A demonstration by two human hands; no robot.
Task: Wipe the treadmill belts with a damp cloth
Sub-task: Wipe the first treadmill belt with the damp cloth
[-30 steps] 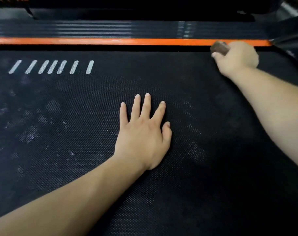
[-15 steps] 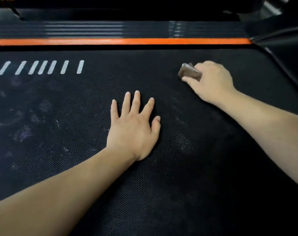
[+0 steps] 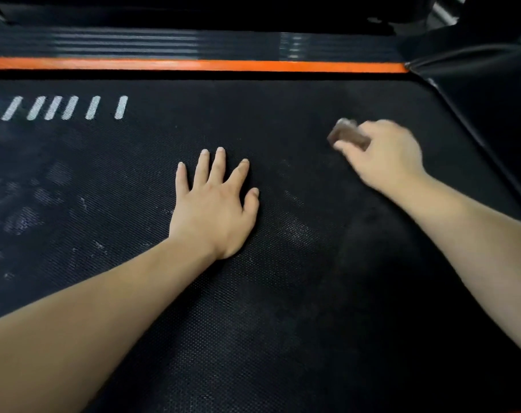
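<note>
Belt (image 3: pixel 283 308), black and textured, fills the head view. The left hand (image 3: pixel 214 207) lies flat on it near the middle, palm down, fingers straight and spread, holding nothing. The right hand (image 3: pixel 384 156) is to the right and slightly farther up the belt, well apart from the left, fingers curled around a small brown cloth (image 3: pixel 347 135) whose end juts out toward the left; hand and cloth are blurred. Pale dusty smudges (image 3: pixel 24 219) mark the belt at left, with fainter ones between the two hands. White dashes (image 3: pixel 68 108) are printed at upper left. An orange strip (image 3: pixel 193 65) borders the belt's far edge.
</note>
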